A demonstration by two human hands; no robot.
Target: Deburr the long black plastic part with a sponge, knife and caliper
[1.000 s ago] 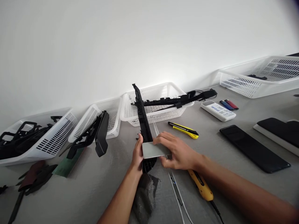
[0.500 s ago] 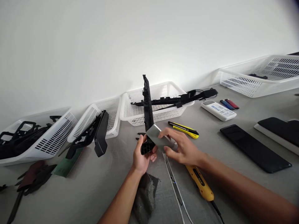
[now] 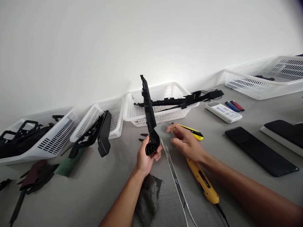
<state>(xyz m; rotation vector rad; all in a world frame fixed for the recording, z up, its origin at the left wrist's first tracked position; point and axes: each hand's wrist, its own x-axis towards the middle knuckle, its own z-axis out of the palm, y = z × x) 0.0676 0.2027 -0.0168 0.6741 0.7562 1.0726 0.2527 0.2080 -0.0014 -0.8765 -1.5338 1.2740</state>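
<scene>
My left hand is closed around the lower end of a long black plastic trim piece. That piece stands upright and tilts slightly left, its ribbed, clipped side facing me. In my right hand a flat grey rectangular sheet is pinched between thumb and fingers, with its left edge right beside the trim; whether they touch I cannot tell. Below the sheet, a narrow silvery strip runs toward me. A yellow corded power tool lies under my right wrist, and a yellow utility knife lies behind that hand.
White baskets with black plastic parts stand along the wall: a left one, a narrow one, a middle one and a right one. A black phone-like slab, a white device and a green sheet lie around.
The grey sheet has shifted and turned, uncovering the trim's ribbed lower end. The trim's top has moved slightly left. My left hand keeps its hold.
</scene>
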